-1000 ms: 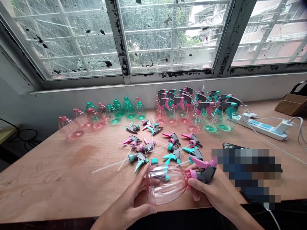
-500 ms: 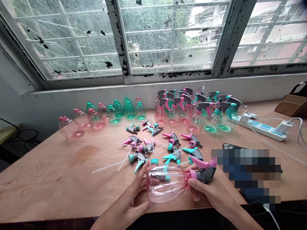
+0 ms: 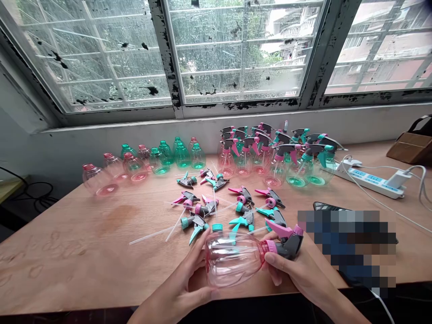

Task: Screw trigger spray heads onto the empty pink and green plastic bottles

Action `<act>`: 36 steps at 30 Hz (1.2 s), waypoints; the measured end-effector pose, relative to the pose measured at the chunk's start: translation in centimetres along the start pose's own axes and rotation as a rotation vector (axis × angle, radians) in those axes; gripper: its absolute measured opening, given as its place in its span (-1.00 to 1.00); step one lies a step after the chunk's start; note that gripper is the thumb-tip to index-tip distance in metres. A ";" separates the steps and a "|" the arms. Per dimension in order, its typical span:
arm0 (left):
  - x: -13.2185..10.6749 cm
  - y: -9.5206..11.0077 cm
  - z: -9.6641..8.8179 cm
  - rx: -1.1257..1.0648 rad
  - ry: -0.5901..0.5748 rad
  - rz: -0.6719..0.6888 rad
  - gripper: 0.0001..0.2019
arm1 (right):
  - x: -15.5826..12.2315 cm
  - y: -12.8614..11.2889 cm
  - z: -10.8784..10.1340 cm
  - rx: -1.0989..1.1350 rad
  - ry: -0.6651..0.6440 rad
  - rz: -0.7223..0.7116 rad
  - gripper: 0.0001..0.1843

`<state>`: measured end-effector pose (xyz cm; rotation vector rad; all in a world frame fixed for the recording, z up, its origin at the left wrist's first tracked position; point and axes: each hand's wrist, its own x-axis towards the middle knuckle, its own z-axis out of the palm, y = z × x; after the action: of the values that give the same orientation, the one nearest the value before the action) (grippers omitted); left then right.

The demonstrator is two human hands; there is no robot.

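Observation:
A clear pink spray bottle (image 3: pixel 232 265) lies sideways in both hands just above the table's front edge, its trigger head pointing right. My left hand (image 3: pixel 194 270) is wrapped around the bottle's base. Thumb and fingers of my right hand (image 3: pixel 290 267) close on the pink collar at the neck, below the grey and pink trigger head (image 3: pixel 288 243). Behind the bottle lie several loose trigger heads (image 3: pixel 245 218) in pink, teal and grey, with thin clear dip tubes.
Pink and green bottles without heads (image 3: pixel 135 168) stand at the back left. Bottles with trigger heads (image 3: pixel 259 159) are grouped at the back right. A white power strip (image 3: pixel 367 180), a phone (image 3: pixel 330 206) partly blurred out, and a brown bag (image 3: pixel 411 146) occupy the right side.
Almost nothing differs. The bottle has shifted very slightly left in my hands, and both hands keep the same hold.

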<state>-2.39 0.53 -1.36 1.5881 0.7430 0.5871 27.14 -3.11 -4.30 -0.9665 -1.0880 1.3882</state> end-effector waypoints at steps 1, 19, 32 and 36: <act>0.0 -0.1 0.0 0.000 -0.001 0.008 -0.11 | 0.0 0.0 0.0 0.000 -0.001 -0.002 -0.58; 0.1 -0.1 0.0 -0.054 -0.025 -0.001 -0.11 | 0.1 0.0 -0.1 0.009 -0.003 -0.010 -0.59; 0.1 -0.4 0.0 -0.120 -0.047 -0.033 -0.02 | -0.1 -0.5 0.2 0.019 0.020 -0.009 -0.58; 0.3 -0.2 -0.1 -0.123 -0.070 -0.041 -0.06 | 0.0 -0.5 0.2 0.011 0.018 -0.014 -0.60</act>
<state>-2.28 0.77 -1.52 1.4690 0.6730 0.5348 27.09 -3.13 -3.80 -0.9602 -1.0708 1.3706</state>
